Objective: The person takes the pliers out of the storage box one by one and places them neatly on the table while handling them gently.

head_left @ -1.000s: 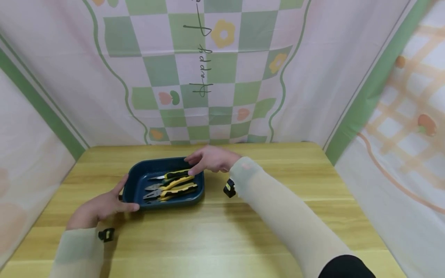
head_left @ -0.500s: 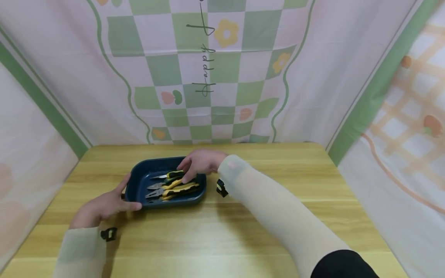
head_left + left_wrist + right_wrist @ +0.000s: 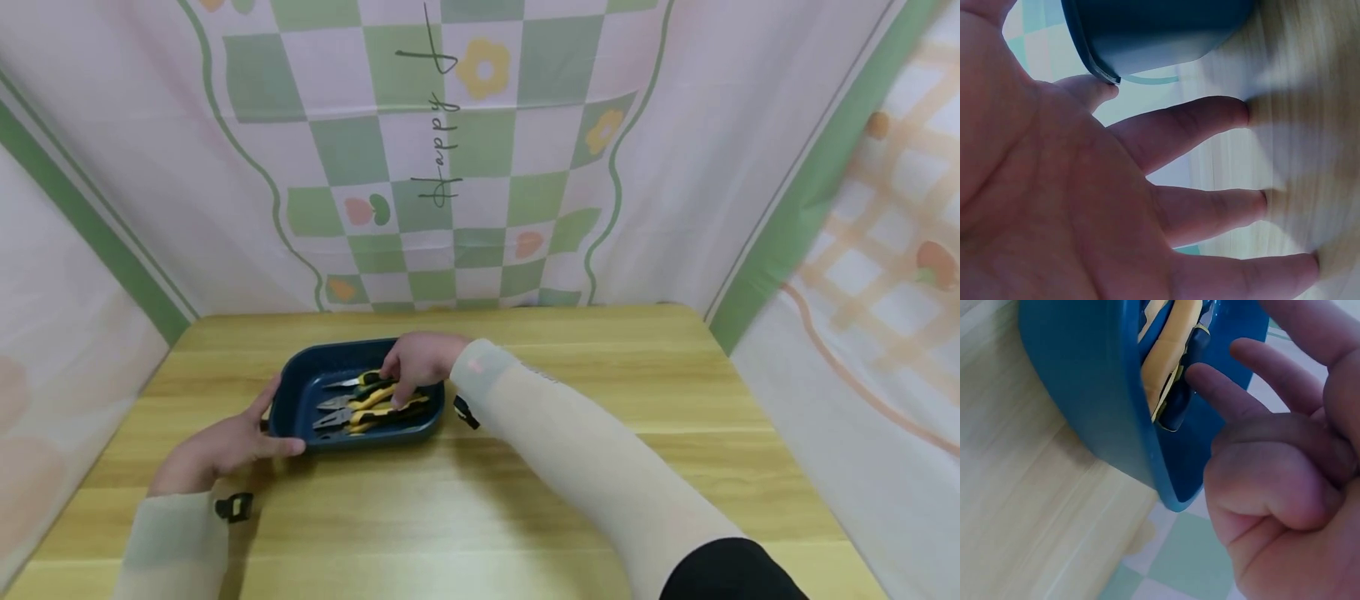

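Blue tray, one: set near the table's far left corner; left end steadied by the left hand, fingers spread and straight. Pliers, several, yellow-and-black: laid inside, handles toward the tray's right edge, partly covered by the right hand; whether one is pinched cannot be told. Advised: one pair to be separated before being lifted.

Pliers lie in the tray; the tray stands on the table (left of middle); the cloth hangs behind.
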`<state>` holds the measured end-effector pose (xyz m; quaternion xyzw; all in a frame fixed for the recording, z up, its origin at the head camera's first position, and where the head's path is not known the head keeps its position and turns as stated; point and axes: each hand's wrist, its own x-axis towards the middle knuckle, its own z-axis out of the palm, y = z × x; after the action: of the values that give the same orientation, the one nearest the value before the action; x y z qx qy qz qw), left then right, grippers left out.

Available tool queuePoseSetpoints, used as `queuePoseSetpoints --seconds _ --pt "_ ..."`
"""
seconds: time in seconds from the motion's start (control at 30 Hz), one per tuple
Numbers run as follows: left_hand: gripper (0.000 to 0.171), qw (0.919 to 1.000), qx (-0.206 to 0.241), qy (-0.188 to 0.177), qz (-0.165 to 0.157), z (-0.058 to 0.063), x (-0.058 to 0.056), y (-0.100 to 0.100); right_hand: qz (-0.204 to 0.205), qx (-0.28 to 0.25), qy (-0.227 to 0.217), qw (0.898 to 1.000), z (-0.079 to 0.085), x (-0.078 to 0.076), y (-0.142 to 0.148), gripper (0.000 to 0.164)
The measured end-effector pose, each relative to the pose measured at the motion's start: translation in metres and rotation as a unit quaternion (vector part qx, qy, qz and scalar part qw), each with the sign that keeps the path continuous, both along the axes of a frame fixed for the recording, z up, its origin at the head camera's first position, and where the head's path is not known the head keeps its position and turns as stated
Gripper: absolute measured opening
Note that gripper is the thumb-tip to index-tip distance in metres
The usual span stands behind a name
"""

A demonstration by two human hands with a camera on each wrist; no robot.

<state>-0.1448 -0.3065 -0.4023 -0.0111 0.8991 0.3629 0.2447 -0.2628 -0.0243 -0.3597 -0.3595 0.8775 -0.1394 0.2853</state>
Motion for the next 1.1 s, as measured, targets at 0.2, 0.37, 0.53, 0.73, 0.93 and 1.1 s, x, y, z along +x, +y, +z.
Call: queuePoseSetpoints --seconds 0.2,0.37,0.53,0.73,0.93,1.1 --pt "0.117 0.9998 0.018 0.000 0.003 0.000 0.001 0.001 0.024 0.050 0.031 0.998 0.001 0.005 -0.009 0.057" --pt "0.117 0.9997 0.024 -0.001 0.008 -0.002 0.000 0.000 0.031 0.083 0.059 0.994 0.001 0.011 -0.015 0.056" --pt "0.117 0.9996 0.025 0.003 0.009 -0.003 0.000 -0.001 0.050 0.115 0.075 0.989 0.000 0.018 -0.022 0.046" --pt "0.119 1.0000 0.002 0.007 0.007 0.001 -0.002 0.001 0.072 0.153 0.120 0.978 0.002 0.025 -0.028 0.020" --pt "0.121 0.9997 0.014 -0.009 0.019 -0.001 -0.003 0.002 0.050 0.174 0.141 0.973 0.001 0.030 -0.028 0.020" --pt "0.120 0.9999 0.004 0.000 0.013 -0.001 0.002 0.002 0.056 0.163 0.136 0.976 -0.004 0.031 -0.028 0.016"
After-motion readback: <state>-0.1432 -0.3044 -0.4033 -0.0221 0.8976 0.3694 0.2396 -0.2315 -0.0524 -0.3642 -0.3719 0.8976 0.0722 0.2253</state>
